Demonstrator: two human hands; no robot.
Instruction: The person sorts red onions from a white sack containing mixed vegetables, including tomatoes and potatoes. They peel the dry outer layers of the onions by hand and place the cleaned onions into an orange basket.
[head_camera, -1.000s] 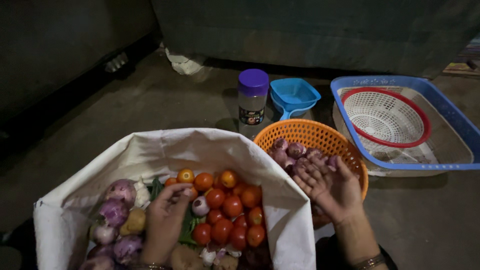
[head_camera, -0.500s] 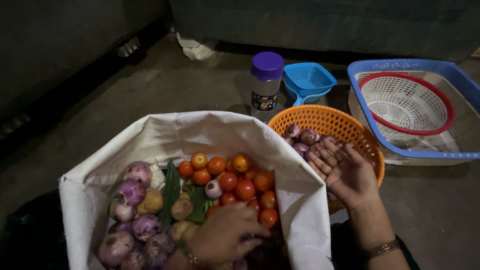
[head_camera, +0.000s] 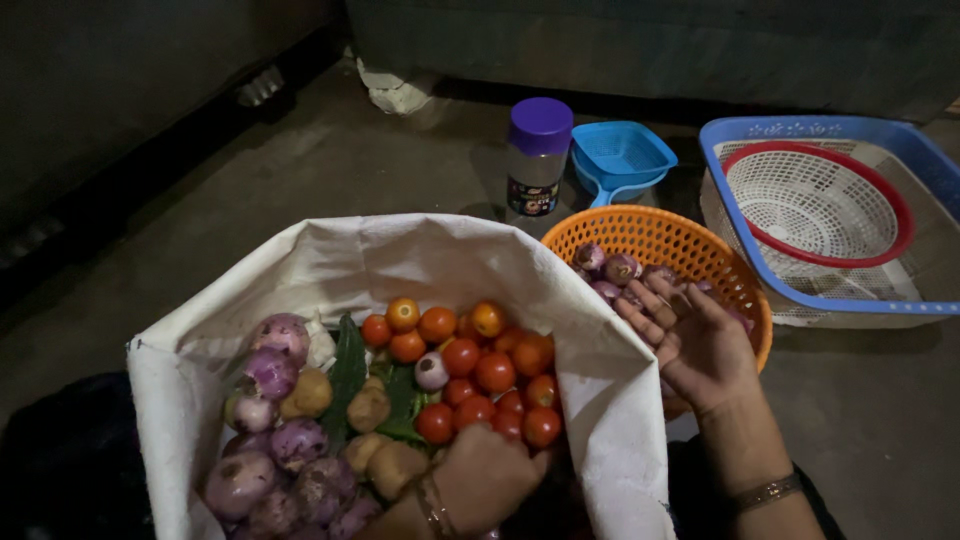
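Tomatoes (head_camera: 478, 375) in white sack (head_camera: 400, 265): left hand (head_camera: 490, 478) dug lower, grip hidden; right hand (head_camera: 695, 340) stays open-palmed, empty, over orange basket (head_camera: 650, 232).

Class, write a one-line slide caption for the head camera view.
Left hand digs among tomatoes in a white sack; right hand hovers palm-up over an orange basket.

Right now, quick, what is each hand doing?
Left hand: curled down in the sack among the tomatoes; grip hidden.
Right hand: open, palm up, empty, over the orange basket.
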